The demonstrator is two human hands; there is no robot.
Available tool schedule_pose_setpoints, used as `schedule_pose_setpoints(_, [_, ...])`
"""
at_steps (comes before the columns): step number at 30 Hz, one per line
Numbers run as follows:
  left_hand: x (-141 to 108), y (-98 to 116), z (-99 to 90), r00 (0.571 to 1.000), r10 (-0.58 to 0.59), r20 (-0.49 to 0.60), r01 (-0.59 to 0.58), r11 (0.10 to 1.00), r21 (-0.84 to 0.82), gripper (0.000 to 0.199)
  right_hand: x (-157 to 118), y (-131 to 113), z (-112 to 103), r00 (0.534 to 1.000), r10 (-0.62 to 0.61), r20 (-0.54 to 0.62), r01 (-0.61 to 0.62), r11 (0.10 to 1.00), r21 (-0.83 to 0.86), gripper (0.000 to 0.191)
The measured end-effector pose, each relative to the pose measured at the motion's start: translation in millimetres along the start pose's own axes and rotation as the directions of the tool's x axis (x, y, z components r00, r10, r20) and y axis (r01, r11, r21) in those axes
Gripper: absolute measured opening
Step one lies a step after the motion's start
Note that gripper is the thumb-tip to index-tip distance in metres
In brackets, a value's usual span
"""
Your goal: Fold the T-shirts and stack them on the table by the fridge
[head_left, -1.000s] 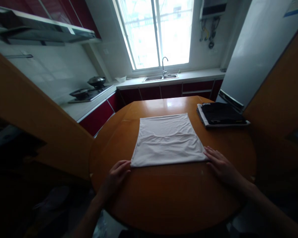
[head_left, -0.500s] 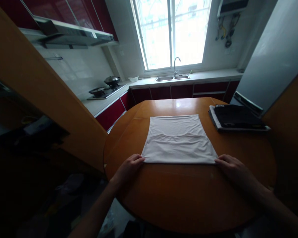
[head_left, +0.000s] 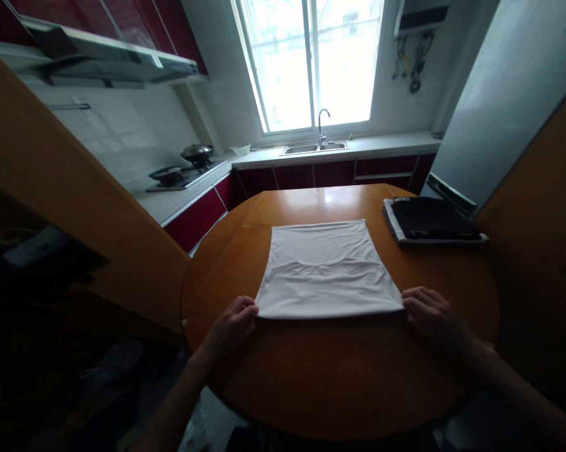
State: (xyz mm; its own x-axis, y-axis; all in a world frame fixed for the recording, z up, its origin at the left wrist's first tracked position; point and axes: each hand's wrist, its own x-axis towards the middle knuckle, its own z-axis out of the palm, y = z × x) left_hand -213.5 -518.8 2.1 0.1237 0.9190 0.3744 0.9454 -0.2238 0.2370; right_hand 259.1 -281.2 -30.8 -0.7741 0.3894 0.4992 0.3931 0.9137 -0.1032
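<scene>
A white cloth garment (head_left: 327,276) lies folded on the brown wooden table (head_left: 311,370), with a curved neckline-like edge across its middle. My left hand (head_left: 236,321) pinches its near left corner between thumb and fingers. At the near right corner, my right hand (head_left: 428,314) is closed on the fabric in the same way. The near edge is stretched straight between both hands and looks slightly raised from the tabletop. The far part of the garment rests flat.
A stack of folded dark and white clothes (head_left: 433,220) sits at the table's right side. Beyond the table are a counter with a sink (head_left: 315,148), a stove (head_left: 184,177) with pans, and a refrigerator (head_left: 471,107) at the right.
The view has turned a little to the right, so the scene sits further left. Both hands still grip the corners, and the near edge appears lifted slightly.
</scene>
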Motion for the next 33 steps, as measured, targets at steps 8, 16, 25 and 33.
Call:
schedule_pose_setpoints(8, [-31,25,-31.7,0.999,-0.027,0.024,0.034,0.942,-0.334,0.013,-22,-28,-31,0.991,0.031,-0.133,0.024,0.918,0.395,0.016])
schedule_pose_setpoints(16, [-47,37,-48.7,0.971,-0.238,0.032,0.224,0.851,-0.474,0.018,-17,-42,-53,0.934,0.338,-0.118,-0.204,0.774,0.6,0.009])
schedule_pose_setpoints(25, [15,15,-59.2,0.891,-0.431,-0.144,0.371,0.873,-0.318,0.03,52,0,-42,0.84,0.508,-0.19,-0.317,0.744,0.589,0.024])
schedule_pose_setpoints(33, [90,-48,-32.1,0.899,-0.411,-0.154,0.355,0.887,-0.295,0.026,126,57,5,0.827,0.546,-0.132,-0.339,0.672,0.659,0.015])
